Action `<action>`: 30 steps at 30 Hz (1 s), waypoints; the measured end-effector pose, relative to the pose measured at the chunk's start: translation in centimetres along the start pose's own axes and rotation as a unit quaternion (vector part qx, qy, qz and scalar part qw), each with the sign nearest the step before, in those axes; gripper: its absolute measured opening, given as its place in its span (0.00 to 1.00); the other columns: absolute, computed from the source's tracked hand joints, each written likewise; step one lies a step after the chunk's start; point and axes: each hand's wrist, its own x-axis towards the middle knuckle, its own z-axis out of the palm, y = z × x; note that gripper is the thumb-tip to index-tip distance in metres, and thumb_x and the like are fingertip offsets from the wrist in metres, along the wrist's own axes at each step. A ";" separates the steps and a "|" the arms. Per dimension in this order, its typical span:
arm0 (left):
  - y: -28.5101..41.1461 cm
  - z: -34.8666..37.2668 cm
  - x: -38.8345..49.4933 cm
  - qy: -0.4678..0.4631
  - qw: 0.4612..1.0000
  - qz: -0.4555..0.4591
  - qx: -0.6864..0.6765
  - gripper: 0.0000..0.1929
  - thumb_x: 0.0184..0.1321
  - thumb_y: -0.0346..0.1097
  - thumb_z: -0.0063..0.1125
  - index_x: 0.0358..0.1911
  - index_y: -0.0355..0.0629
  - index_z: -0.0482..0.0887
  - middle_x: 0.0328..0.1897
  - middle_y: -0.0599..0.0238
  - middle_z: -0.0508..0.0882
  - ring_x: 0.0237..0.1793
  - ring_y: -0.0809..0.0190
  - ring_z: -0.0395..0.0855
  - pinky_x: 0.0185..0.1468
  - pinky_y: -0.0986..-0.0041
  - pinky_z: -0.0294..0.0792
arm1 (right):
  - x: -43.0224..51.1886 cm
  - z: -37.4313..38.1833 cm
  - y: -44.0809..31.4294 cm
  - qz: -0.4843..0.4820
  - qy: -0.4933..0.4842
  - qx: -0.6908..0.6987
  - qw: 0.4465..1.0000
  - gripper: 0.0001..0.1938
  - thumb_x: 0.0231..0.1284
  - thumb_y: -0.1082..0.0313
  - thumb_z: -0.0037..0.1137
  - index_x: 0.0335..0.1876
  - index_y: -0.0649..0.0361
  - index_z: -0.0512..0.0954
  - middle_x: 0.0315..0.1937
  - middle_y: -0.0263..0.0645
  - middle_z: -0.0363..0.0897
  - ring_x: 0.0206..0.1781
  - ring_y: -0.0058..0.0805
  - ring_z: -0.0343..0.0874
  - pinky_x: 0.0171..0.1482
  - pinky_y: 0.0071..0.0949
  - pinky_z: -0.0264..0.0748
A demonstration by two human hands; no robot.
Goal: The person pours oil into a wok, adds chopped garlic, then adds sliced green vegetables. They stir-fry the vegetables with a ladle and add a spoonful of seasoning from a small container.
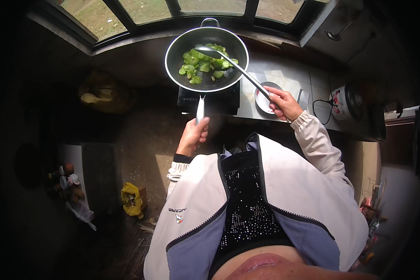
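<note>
My left hand (pixel 193 135) is closed around the metal handle of a dark wok (pixel 182 81), which sits over a black electric cooktop (pixel 227 105). Green vegetable slices (pixel 192 61) lie in the wok, with a few small pale pieces among them. In my right hand (pixel 283 105) is the long handle of a metal ladle (pixel 248 76). The ladle's bowl is above the slices, inside the wok; whether it touches them I cannot tell. Beneath and just left of my right hand, a white plate or bowl (pixel 263 103) with red marks rests on the tiled counter (pixel 250 96).
A flowered electric cooker (pixel 342 101) with a cord stands on the counter at right. Windows (pixel 210 7) lie behind the wok. Another ladle (pixel 336 35) hangs at upper right. At lower left are a yellow bag (pixel 131 201) and a shelf (pixel 77 168) with jars and cups.
</note>
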 end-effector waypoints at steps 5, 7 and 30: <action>0.2 0.4 -0.3 0.006 1.000 0.006 0.001 0.11 0.73 0.42 0.62 0.38 0.45 0.75 0.25 0.77 0.70 0.19 0.79 0.63 0.19 0.84 0.55 | 2.7 -3.8 -1.3 -0.043 0.029 0.028 0.998 0.25 0.81 0.63 0.44 0.79 0.53 0.64 0.26 0.25 0.69 0.19 0.09 0.62 0.15 0.13 0.57; 0.4 0.6 -0.3 0.005 1.000 0.005 0.005 0.14 0.73 0.42 0.61 0.33 0.47 0.71 0.23 0.76 0.70 0.18 0.78 0.64 0.19 0.84 0.57 | 4.6 -3.5 -0.7 0.009 0.021 0.079 0.997 0.25 0.81 0.62 0.44 0.80 0.51 0.63 0.28 0.27 0.69 0.20 0.09 0.60 0.16 0.12 0.56; 0.3 0.4 0.4 0.000 1.000 -0.005 0.026 0.15 0.73 0.42 0.61 0.32 0.46 0.71 0.22 0.75 0.70 0.17 0.77 0.65 0.18 0.83 0.56 | -2.3 1.7 2.8 0.029 0.017 0.069 0.997 0.26 0.81 0.61 0.44 0.80 0.51 0.62 0.29 0.27 0.69 0.18 0.09 0.58 0.15 0.12 0.54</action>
